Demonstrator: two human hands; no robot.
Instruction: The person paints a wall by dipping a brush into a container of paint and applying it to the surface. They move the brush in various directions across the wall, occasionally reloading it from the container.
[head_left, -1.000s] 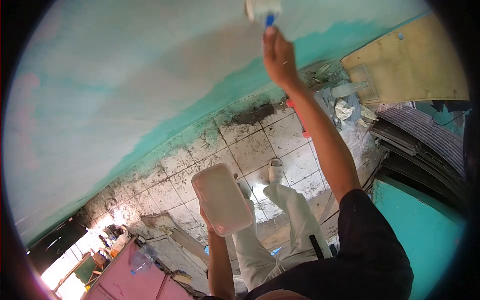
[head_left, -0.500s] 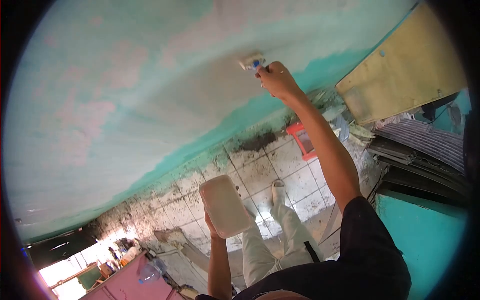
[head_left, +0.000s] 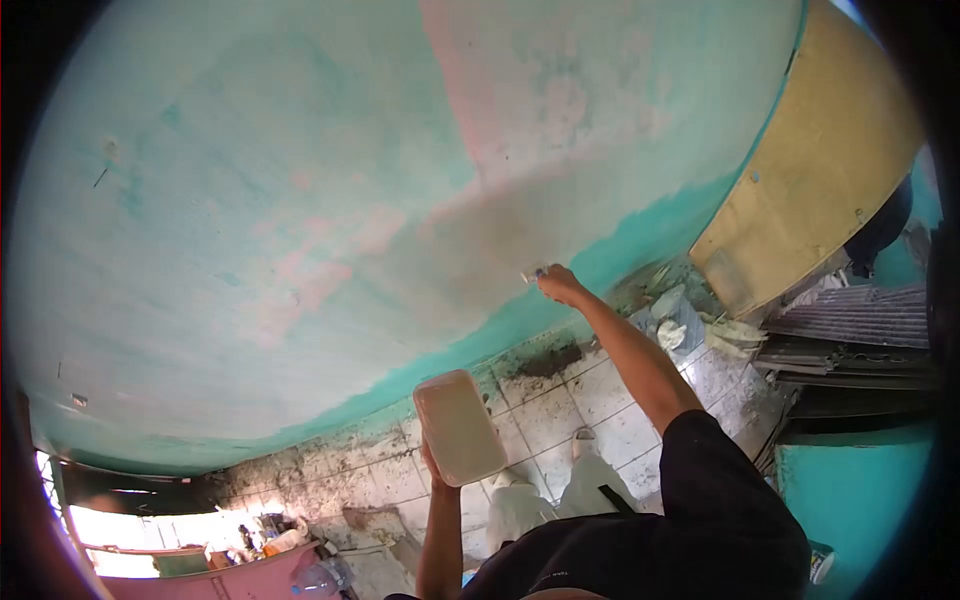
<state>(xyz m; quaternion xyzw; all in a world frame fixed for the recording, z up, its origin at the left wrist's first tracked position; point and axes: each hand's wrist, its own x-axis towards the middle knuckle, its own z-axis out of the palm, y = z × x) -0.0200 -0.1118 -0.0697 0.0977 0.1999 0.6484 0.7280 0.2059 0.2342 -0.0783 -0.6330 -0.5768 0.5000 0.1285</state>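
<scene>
A wide flat paintbrush [head_left: 533,273] with some blue near its handle is in the grip of my right hand [head_left: 561,284]. Its bristles meet the lower part of the wall [head_left: 330,200], whose turquoise and pink show through a thin whitish coat. My left hand [head_left: 432,468] holds a pale rectangular plastic container [head_left: 440,395] from its side, tilted towards me. Most of the left fingers are hidden behind the container, with fingertips showing at its right edge.
Dirty white floor tiles [head_left: 545,415] lie below. To the right are a yellowish board [head_left: 810,160], stacked corrugated sheets [head_left: 850,320] and a turquoise cabinet-like block [head_left: 850,500]. A pink surface [head_left: 230,580] with a clear plastic bottle [head_left: 320,577] and clutter stands lower left.
My right hand and the brush have moved lower on the wall. The view has tilted up, showing more wall. The container stays in my left hand.
</scene>
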